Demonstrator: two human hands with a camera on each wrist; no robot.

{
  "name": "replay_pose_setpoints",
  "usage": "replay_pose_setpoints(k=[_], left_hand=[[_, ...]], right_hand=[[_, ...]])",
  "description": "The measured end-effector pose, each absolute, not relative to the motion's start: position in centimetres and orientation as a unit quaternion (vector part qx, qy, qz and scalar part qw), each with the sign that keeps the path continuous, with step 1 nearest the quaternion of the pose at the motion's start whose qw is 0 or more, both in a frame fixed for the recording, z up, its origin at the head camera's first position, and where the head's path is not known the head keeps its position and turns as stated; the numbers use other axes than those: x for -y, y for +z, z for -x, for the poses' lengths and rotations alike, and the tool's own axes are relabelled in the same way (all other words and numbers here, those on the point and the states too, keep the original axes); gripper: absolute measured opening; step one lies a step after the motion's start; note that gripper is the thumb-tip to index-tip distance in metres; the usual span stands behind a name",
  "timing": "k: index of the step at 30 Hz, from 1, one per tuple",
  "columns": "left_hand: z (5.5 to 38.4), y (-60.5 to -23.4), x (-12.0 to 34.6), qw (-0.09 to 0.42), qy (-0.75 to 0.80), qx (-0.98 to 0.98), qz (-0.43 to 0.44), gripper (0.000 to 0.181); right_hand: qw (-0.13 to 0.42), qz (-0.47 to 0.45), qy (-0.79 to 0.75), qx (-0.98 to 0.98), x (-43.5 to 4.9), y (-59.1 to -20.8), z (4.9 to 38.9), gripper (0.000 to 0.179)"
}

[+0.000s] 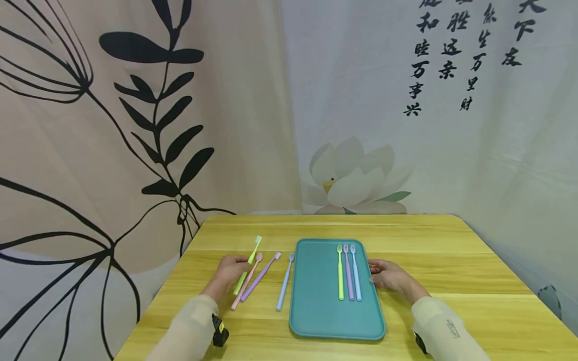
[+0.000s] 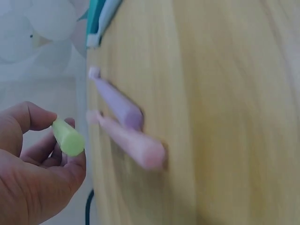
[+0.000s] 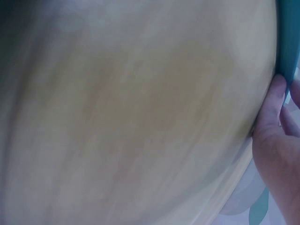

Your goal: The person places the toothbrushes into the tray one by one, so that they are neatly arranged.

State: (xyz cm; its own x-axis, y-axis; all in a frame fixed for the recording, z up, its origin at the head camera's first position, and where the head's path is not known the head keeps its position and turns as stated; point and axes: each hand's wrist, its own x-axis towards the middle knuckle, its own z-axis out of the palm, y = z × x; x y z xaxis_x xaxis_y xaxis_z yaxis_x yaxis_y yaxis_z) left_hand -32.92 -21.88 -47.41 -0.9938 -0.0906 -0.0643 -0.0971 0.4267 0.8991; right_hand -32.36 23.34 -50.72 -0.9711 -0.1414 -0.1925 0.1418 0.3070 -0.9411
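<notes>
My left hand (image 1: pixel 231 271) pinches a yellow-green toothbrush (image 2: pixel 69 139) between thumb and fingers, its bristle head pointing away. Just right of it, a pink toothbrush (image 1: pixel 248 281) and a purple toothbrush (image 1: pixel 261 277) lie close together on the table. A blue toothbrush (image 1: pixel 285 282) lies beside the left rim of a teal tray (image 1: pixel 316 286). In the tray's right half, a green toothbrush (image 1: pixel 340 273), a second purple toothbrush (image 1: pixel 348 273) and a second blue toothbrush (image 1: pixel 356 273) lie side by side, heads away. My right hand (image 1: pixel 392 277) holds the tray's right rim with thumb and fingers.
The wooden table (image 1: pixel 433 250) carries the tray and the toothbrushes. Behind its far edge hangs a printed curtain (image 1: pixel 253 125) with plants, a lotus and black writing. A dark device (image 1: pixel 220 332) is strapped to the left sleeve.
</notes>
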Motion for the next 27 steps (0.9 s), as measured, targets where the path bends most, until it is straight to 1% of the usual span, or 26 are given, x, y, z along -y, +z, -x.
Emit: replay_pose_setpoints(k=[4, 10, 15, 19, 27], left_hand=[[33.4, -47.3, 20.6, 0.001, 0.569, -0.821, 0.047, 0.035], [33.9, -46.6, 18.6, 0.001, 0.615, -0.787, 0.052, 0.045], [34.2, -46.1, 17.1, 0.001, 0.656, -0.752, 0.056, 0.044], [34.4, -45.9, 16.0, -0.004, 0.658, -0.751, 0.057, 0.044], [34.9, -45.5, 14.8, 0.003, 0.664, -0.747, 0.046, 0.051]], right_hand=[[0.121, -0.001, -0.587, -0.800, -23.3, -50.8, 32.4, 0.061], [0.120, -0.004, -0.590, -0.799, -23.2, -50.7, 32.3, 0.060], [0.120, -0.005, -0.592, -0.797, -23.3, -50.7, 32.3, 0.060], [0.121, -0.004, -0.591, -0.798, -23.3, -50.7, 32.3, 0.060], [0.121, 0.000, -0.592, -0.797, -23.3, -50.7, 32.3, 0.059]])
